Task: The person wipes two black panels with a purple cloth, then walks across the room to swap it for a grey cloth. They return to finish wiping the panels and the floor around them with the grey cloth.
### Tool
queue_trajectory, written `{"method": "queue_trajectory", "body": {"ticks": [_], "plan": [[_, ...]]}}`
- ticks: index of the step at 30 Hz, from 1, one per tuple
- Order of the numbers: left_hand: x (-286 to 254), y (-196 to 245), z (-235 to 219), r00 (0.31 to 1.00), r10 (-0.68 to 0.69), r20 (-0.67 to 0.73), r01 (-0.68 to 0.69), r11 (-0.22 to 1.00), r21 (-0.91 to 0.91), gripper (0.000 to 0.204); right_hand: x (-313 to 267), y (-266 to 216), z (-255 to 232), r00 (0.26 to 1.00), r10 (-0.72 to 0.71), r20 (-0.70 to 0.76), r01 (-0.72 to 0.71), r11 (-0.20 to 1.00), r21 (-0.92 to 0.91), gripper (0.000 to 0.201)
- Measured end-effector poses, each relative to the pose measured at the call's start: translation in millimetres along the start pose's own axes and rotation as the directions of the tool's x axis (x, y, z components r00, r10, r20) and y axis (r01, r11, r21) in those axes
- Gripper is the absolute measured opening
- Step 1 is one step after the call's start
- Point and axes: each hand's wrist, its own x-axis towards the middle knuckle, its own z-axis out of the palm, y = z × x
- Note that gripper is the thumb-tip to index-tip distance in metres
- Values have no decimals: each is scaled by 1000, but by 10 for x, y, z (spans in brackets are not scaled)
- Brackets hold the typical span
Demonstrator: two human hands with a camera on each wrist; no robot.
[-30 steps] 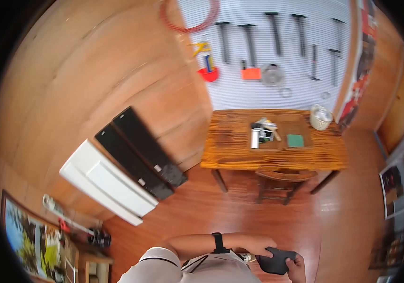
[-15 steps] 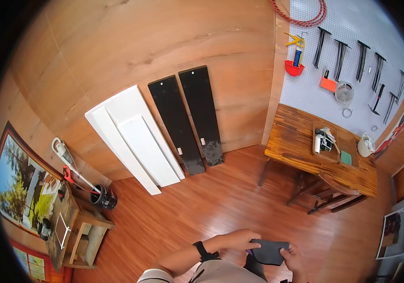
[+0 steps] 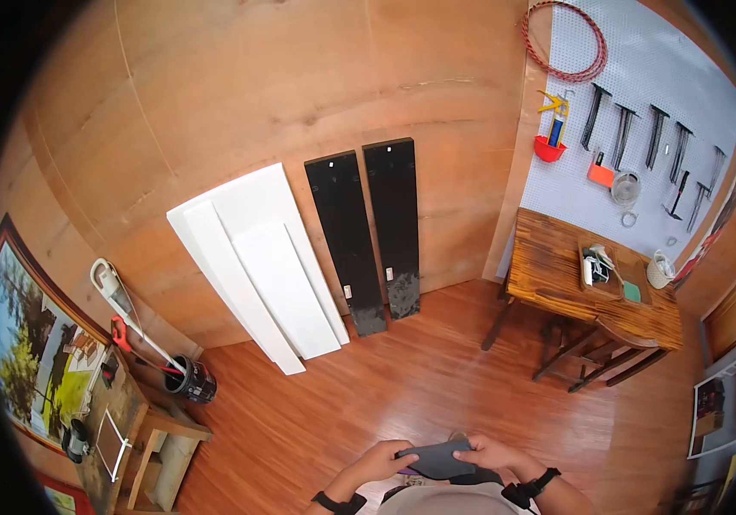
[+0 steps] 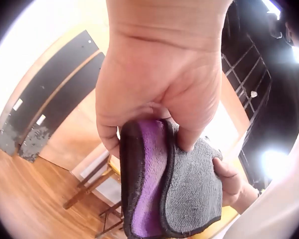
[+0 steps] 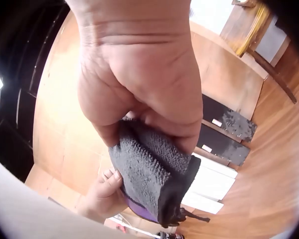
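Note:
Both hands hold one folded grey cloth [image 3: 437, 460] with a purple inner side, low in the head view in front of the body. My left hand [image 3: 383, 461] pinches its left end; in the left wrist view the cloth [image 4: 169, 194] hangs from the left hand [image 4: 157, 114], purple layer showing. My right hand [image 3: 490, 453] grips the right end; in the right wrist view the cloth [image 5: 149, 177] is clamped under the right hand [image 5: 149, 114], with the other hand's fingers [image 5: 107, 189] beyond.
White boards [image 3: 252, 257] and two black boards [image 3: 372, 227] lean on the wooden wall. A wooden table [image 3: 557, 279] with a tray [image 3: 608, 270] and a chair [image 3: 604, 348] stands right, below a tool pegboard [image 3: 643, 112]. A small bench [image 3: 132, 433] and bucket [image 3: 189, 379] sit left.
The head view swung left, from the table toward the boards on the wall. The hands stayed on the cloth, which now lies flatter and more folded between them.

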Motion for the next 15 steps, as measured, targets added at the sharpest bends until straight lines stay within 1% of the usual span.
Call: {"method": "queue_trajectory", "body": {"ticks": [1,2,3,5,7,8,9,11,13,15], "plan": [[-41,-52,-17,999,-32,-33,30,998,-48,20,92,-41,-21,999,32,34,-31,999,-24,29],[-57,-59,-41,996,-60,-64,54,994,-95,19,152,-23,-30,999,33,38,-32,999,-23,29],[-66,-56,-66,996,-64,-65,57,994,-95,19,206,-1,-48,998,22,54,-22,1000,3,30],[-67,-42,-135,988,-100,-118,91,993,-81,18,383,50,-121,997,13,82,-16,999,39,31],[7,-19,-185,984,-109,-139,96,991,-97,18,548,93,-238,989,-71,128,61,995,80,31],[57,-4,-206,982,-107,-158,90,990,-112,18,584,51,-291,988,-70,138,58,994,88,31],[129,0,-243,980,-117,-160,101,989,-107,18,633,-16,-378,984,-77,159,62,993,97,31],[306,12,-308,971,-198,-134,176,971,-162,18,699,-185,-576,979,-96,180,74,989,124,32],[555,133,-422,970,-227,-88,215,969,-121,18,715,-330,-760,982,-107,153,94,991,90,33],[901,242,-527,970,-241,-33,238,968,-77,19,752,-283,-1000,988,-111,103,100,989,107,32]]}}
